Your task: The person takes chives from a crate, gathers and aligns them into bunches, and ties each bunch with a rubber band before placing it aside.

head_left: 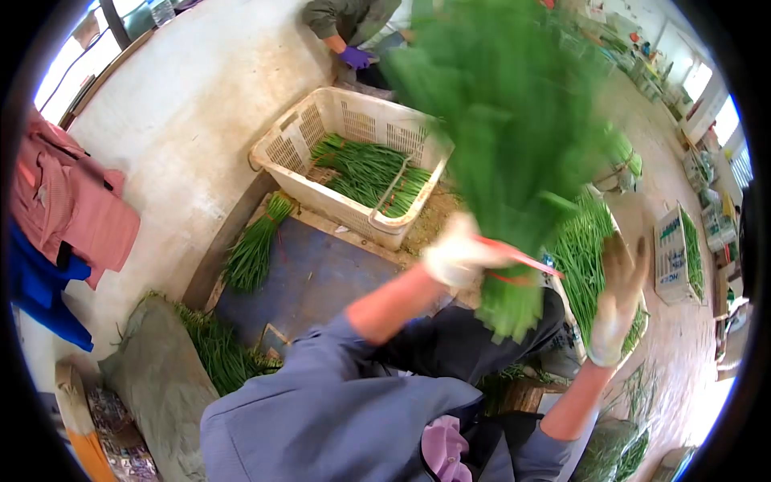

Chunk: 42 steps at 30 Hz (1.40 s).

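My left hand (459, 255), in a pale glove, is closed around the lower part of a large bunch of chives (506, 120). The long green leaves fan upward and are smeared by motion; the cut ends (511, 309) point down over my lap. A red band (522, 257) crosses the bunch beside my fingers, one end sticking out to the right. To the right of the bunch, my right hand (622, 301), also gloved, is raised with fingers apart and holds nothing. Behind it lies a heap of loose chives (582, 241) in a container.
A white plastic crate (321, 197) with tied bunches stands ahead. Another bunch (261, 245) lies on the dark board (321, 277). Another person's purple-gloved hand (355, 58) shows beyond the crate. Pink clothing (76, 189) hangs at left; a filled crate (673, 261) stands at right.
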Motion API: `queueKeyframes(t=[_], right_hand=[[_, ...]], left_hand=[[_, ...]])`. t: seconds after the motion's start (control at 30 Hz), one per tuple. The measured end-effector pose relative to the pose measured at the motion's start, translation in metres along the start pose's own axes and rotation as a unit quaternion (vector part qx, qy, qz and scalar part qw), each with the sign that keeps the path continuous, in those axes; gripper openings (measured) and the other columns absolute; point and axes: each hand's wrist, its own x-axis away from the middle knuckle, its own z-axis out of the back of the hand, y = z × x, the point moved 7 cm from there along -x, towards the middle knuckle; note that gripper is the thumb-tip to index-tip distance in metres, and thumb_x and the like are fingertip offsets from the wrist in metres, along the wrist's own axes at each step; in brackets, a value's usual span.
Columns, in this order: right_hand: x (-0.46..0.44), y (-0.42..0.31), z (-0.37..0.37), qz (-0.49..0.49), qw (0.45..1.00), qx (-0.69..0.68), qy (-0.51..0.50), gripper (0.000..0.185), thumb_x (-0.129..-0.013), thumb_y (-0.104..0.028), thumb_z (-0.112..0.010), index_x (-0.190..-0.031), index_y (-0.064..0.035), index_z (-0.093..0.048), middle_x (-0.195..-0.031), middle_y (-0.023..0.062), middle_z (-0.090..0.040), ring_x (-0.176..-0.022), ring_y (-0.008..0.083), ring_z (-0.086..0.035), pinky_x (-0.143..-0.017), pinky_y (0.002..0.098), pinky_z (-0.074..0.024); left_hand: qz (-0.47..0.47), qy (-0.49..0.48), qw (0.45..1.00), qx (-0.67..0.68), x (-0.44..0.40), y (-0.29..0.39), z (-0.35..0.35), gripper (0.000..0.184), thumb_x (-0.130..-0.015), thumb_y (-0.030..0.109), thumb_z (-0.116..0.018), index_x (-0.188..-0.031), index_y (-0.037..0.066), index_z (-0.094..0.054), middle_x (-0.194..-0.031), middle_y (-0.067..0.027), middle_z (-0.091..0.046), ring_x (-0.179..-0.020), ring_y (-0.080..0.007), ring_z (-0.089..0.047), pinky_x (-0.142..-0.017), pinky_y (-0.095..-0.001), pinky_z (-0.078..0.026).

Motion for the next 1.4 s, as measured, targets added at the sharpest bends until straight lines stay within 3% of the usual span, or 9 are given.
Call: queueKeyframes(t=[0.07, 0.23, 0.37, 0.47, 0.6, 0.73, 1.07, 1.2, 1.4], right_hand=[[0.002, 0.036, -0.009, -0.102, 0.992, -0.076, -0.004, 0.089, -0.092, -0.042, -0.063, -0.155, -0.0021, -0.013, -0.143, 0.0253, -0.043, -0.129, 0.0332, -0.049, -0.112, 0.0447, -0.0352], [0.043, 0.139, 0.008, -0.269, 0.958, -0.09, 0.047, 0.083, -0.093, -0.027, -0.066, -0.154, -0.0044, -0.015, -0.132, 0.0209, -0.053, -0.111, 0.0261, -0.06, -0.097, 0.0378, -0.0499], [0.071, 0.194, 0.028, -0.334, 0.939, -0.064, 0.043, 0.067, -0.097, -0.016, -0.058, -0.151, -0.0013, -0.023, -0.121, 0.0184, -0.059, -0.095, 0.0214, -0.064, -0.086, 0.0316, -0.0536], [0.068, 0.202, 0.025, -0.378, 0.923, -0.048, 0.051, 0.061, -0.098, -0.013, -0.057, -0.15, 0.0004, -0.026, -0.117, 0.0177, -0.059, -0.087, 0.014, -0.062, -0.077, 0.0245, -0.0541], [0.062, 0.209, 0.022, -0.402, 0.915, -0.033, 0.031, 0.06, -0.097, -0.012, -0.058, -0.148, 0.003, -0.028, -0.112, 0.0153, -0.059, -0.084, 0.0137, -0.061, -0.075, 0.0238, -0.0531], [0.058, 0.215, 0.02, -0.42, 0.908, -0.006, 0.014, 0.057, -0.098, -0.012, -0.056, -0.146, 0.0042, -0.03, -0.113, 0.0153, -0.059, -0.082, 0.013, -0.06, -0.074, 0.0233, -0.053], [0.056, 0.23, 0.017, -0.447, 0.894, 0.009, -0.02, 0.054, -0.097, -0.011, -0.054, -0.144, 0.0062, -0.034, -0.112, 0.0153, -0.061, -0.085, 0.0146, -0.061, -0.079, 0.0268, -0.0532], [0.06, 0.225, 0.018, -0.441, 0.897, 0.015, 0.014, 0.05, -0.096, -0.012, -0.056, -0.141, 0.0063, -0.04, -0.112, 0.015, -0.062, -0.086, 0.0146, -0.062, -0.079, 0.0267, -0.0534], [0.061, 0.187, 0.026, -0.397, 0.912, 0.067, 0.078, 0.048, -0.091, -0.005, -0.061, -0.134, 0.0079, -0.047, -0.115, 0.0174, -0.065, -0.102, 0.0212, -0.065, -0.087, 0.0299, -0.0537]], left_hand=[[-0.128, 0.082, 0.977, 0.149, 0.059, 0.06, 0.085, 0.05, -0.078, 0.007, -0.069, -0.125, -0.003, -0.056, -0.12, -0.0153, -0.064, -0.106, -0.032, -0.064, -0.091, -0.0478, -0.055], [-0.382, 0.426, 0.806, 0.152, 0.208, 0.12, 0.331, 0.044, -0.087, 0.031, -0.068, -0.123, 0.008, -0.058, -0.119, -0.007, -0.064, -0.108, -0.0253, -0.061, -0.098, -0.0456, -0.049], [-0.343, 0.623, 0.658, 0.248, 0.319, 0.024, 0.435, 0.052, -0.086, 0.038, -0.069, -0.124, 0.006, -0.056, -0.12, -0.0122, -0.062, -0.109, -0.0308, -0.059, -0.1, -0.0483, -0.045], [-0.215, 0.834, 0.395, 0.32, 0.375, -0.083, 0.431, 0.077, -0.074, 0.043, -0.08, -0.134, 0.004, -0.051, -0.125, -0.0154, -0.057, -0.101, -0.0305, -0.058, -0.096, -0.0473, -0.047], [-0.108, 0.897, 0.26, 0.342, 0.404, -0.179, 0.428, 0.075, -0.071, 0.04, -0.083, -0.123, -0.008, -0.058, -0.117, -0.015, -0.063, -0.088, -0.03, -0.063, -0.081, -0.0451, -0.055], [-0.135, 0.89, 0.243, 0.361, 0.391, -0.169, 0.435, 0.072, -0.07, 0.042, -0.083, -0.118, -0.007, -0.061, -0.118, -0.0146, -0.062, -0.09, -0.0292, -0.063, -0.083, -0.0448, -0.055], [-0.383, 0.735, 0.491, 0.268, 0.36, 0.027, 0.605, 0.064, -0.089, 0.039, -0.072, -0.135, 0.001, -0.047, -0.127, -0.0143, -0.054, -0.11, -0.0249, -0.053, -0.096, -0.0354, -0.046], [-0.261, 0.688, 0.652, 0.185, 0.331, -0.023, 0.625, 0.044, -0.089, 0.024, -0.071, -0.123, 0.002, -0.053, -0.1, -0.0087, -0.056, -0.084, -0.0206, -0.054, -0.071, -0.0352, -0.046], [0.143, 0.722, 0.66, 0.15, 0.334, -0.243, 0.529, 0.007, -0.091, 0.017, -0.064, -0.096, 0.013, -0.062, -0.082, -0.001, -0.06, -0.068, -0.016, -0.056, -0.056, -0.0315, -0.046]])
